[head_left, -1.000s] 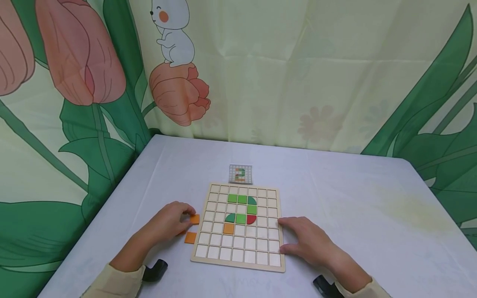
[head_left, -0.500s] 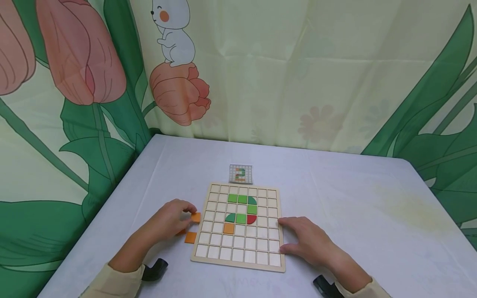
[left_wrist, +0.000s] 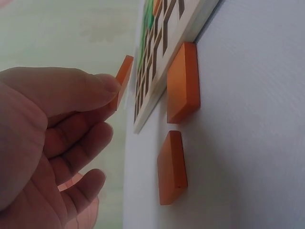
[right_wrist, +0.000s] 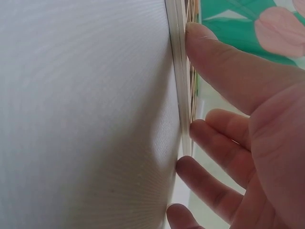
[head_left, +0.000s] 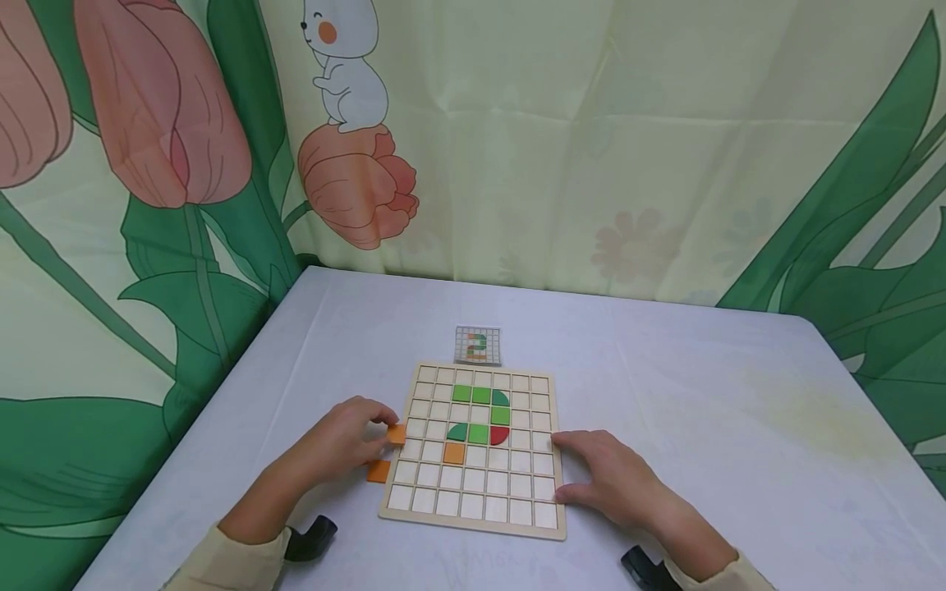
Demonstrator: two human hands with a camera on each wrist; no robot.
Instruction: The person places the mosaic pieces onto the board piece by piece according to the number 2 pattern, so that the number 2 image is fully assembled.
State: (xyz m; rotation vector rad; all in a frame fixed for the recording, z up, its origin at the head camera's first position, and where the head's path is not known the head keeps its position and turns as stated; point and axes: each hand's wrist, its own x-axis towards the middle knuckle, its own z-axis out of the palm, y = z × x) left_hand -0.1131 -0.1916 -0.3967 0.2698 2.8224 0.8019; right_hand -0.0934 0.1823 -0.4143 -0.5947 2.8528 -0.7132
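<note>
My left hand (head_left: 347,439) pinches an orange square tile (head_left: 397,434) between thumb and fingertips, at the left rim of a wooden grid board (head_left: 510,486). In the left wrist view the pinched tile (left_wrist: 124,76) is tilted, raised off the table. Two more orange tiles lie there, one tile (left_wrist: 178,88) against the board's edge and another tile (left_wrist: 171,169) nearer; the head view shows only one of them (head_left: 378,470). My right hand (head_left: 613,476) rests with spread thumb and fingers at the board's right edge, thumb on the rim (right_wrist: 180,71).
Several green squares (head_left: 479,433), two dark green quarter-rounds (head_left: 500,398), a red one (head_left: 499,435) and an orange square (head_left: 454,453) sit in the grid. Behind the board lies a small pattern card (head_left: 477,345) on the white tablecloth (head_left: 702,394).
My left hand has moved right with the orange tile, from beside the board to over its left rim. The right hand and the board have stayed put.
</note>
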